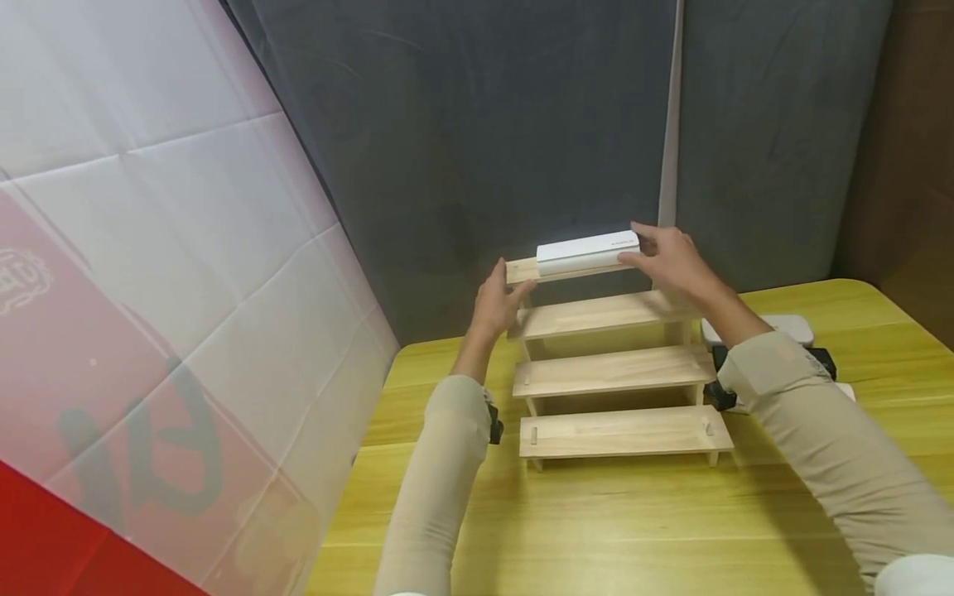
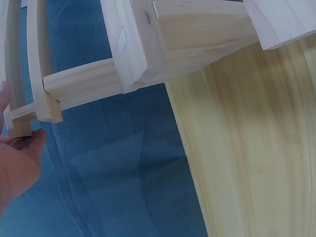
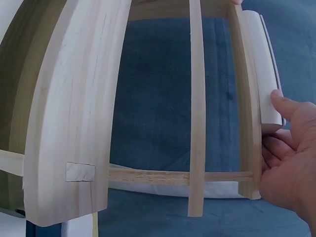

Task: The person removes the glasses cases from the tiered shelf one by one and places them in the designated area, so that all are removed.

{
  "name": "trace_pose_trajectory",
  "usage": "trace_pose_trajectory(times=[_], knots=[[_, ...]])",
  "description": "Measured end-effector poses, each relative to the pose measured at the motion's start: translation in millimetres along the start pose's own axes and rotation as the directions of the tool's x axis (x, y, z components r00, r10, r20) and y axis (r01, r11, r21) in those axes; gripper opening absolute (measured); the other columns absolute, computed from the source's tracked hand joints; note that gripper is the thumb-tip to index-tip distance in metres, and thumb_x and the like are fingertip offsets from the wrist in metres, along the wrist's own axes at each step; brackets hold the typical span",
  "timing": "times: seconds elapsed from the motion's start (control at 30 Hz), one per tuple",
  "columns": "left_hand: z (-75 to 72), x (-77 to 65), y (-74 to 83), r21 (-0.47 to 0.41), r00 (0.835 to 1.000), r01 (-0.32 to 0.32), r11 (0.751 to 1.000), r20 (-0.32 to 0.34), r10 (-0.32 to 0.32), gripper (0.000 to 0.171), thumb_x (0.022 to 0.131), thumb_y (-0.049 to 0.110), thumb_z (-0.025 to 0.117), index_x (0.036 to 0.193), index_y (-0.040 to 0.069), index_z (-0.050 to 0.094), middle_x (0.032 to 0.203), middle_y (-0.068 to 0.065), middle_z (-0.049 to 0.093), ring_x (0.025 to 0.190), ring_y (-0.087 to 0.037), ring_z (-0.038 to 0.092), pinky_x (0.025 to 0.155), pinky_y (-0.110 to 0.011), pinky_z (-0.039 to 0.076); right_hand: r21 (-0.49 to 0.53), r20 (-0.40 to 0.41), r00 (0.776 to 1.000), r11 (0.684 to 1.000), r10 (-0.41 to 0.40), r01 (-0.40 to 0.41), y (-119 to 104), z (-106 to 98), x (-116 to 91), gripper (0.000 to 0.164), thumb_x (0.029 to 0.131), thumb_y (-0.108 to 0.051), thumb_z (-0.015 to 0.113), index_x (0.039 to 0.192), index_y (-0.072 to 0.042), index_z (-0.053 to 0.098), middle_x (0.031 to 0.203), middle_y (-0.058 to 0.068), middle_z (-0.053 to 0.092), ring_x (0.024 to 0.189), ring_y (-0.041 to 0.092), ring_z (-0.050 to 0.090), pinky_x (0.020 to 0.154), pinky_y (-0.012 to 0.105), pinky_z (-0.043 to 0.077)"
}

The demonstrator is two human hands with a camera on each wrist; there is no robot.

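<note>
A pale wooden stepped rack [image 1: 614,371] with several tiers stands on the table. On its top board lies a long white case [image 1: 589,251] with small dark lettering, set toward the right end. My left hand [image 1: 497,302] grips the left end of that top board, thumb in front and fingers behind. In the left wrist view, the fingers [image 2: 34,143] reach round the board's end. My right hand [image 1: 674,261] pinches the right end of the case. The right wrist view shows the thumb [image 3: 284,103] on the case and the other fingers curled by its end, close to the board.
White objects [image 1: 793,329] lie on the yellow wood-grain table [image 1: 596,530] right of the rack, partly hidden by my right forearm. A grey curtain [image 1: 462,157] hangs behind the rack. A pale printed cloth wall [image 1: 224,240] stands at the left.
</note>
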State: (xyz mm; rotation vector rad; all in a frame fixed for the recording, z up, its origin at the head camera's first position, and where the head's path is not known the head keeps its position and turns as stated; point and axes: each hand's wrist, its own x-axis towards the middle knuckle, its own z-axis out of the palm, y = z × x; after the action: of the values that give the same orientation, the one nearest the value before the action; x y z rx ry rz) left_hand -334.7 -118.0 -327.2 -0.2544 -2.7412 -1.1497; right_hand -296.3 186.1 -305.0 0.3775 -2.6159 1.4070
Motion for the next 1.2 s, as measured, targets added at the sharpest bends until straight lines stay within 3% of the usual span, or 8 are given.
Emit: trace_pose_trajectory(times=[0.17,0.37,0.63,0.77,1.2], knots=[[-0.7,-0.4,1.6,0.006,1.0,-0.003,1.0,-0.003,0.003,0.086,0.106,0.039,0.068,0.168,0.001,0.021,0.169,-0.02,0.034,0.155,-0.037,0.035,0.128,-0.049,0.028,0.02,-0.064,0.998,0.999,-0.029,0.031,4.1,0.8,0.6,0.07,0.105,-0.03,0.071,0.162,-0.001,0.041,0.155,0.029,0.05,0.142,0.046,0.05,0.117,0.062,0.042],[0.6,-0.3,2.4,-0.007,1.0,0.003,1.0,-0.001,-0.003,0.086,0.106,0.04,0.067,0.169,0.002,0.02,0.17,-0.019,0.033,0.156,-0.036,0.033,0.129,-0.049,0.026,0.067,-0.087,0.996,0.997,-0.028,0.034,5.0,-0.2,-0.4,0.067,0.101,-0.028,0.076,0.155,0.001,0.049,0.154,0.027,0.053,0.143,0.043,0.05,0.117,0.058,0.043],[0.9,0.6,2.3,-0.009,1.0,-0.013,1.0,-0.002,0.013,0.087,0.106,0.038,0.067,0.169,0.002,0.019,0.171,-0.019,0.029,0.157,-0.035,0.03,0.13,-0.046,0.024,0.044,0.031,0.999,0.999,0.018,-0.019,1.8,-3.8,-1.4,0.086,0.103,-0.039,0.073,0.167,-0.003,0.029,0.167,0.026,0.035,0.153,0.043,0.036,0.123,0.061,0.033],[0.3,1.0,3.1,-0.036,0.999,-0.037,0.999,-0.002,0.037,0.088,0.107,0.035,0.068,0.169,0.001,0.016,0.174,-0.018,0.022,0.16,-0.033,0.024,0.131,-0.042,0.02,0.026,0.056,0.998,1.0,0.013,-0.014,0.1,-3.9,0.0,0.086,0.105,-0.038,0.069,0.169,-0.004,0.023,0.169,0.025,0.03,0.154,0.044,0.033,0.124,0.06,0.032],[-0.8,1.8,5.2,-0.145,0.999,-0.031,0.989,0.009,0.033,0.084,0.105,0.026,0.071,0.168,-0.001,0.021,0.172,-0.018,0.027,0.158,-0.032,0.028,0.13,-0.04,0.025,0.004,-0.023,1.0,1.0,0.003,-0.002,2.0,-2.1,2.7,0.076,0.102,-0.03,0.076,0.162,0.0,0.04,0.159,0.028,0.045,0.147,0.045,0.044,0.121,0.06,0.037]])
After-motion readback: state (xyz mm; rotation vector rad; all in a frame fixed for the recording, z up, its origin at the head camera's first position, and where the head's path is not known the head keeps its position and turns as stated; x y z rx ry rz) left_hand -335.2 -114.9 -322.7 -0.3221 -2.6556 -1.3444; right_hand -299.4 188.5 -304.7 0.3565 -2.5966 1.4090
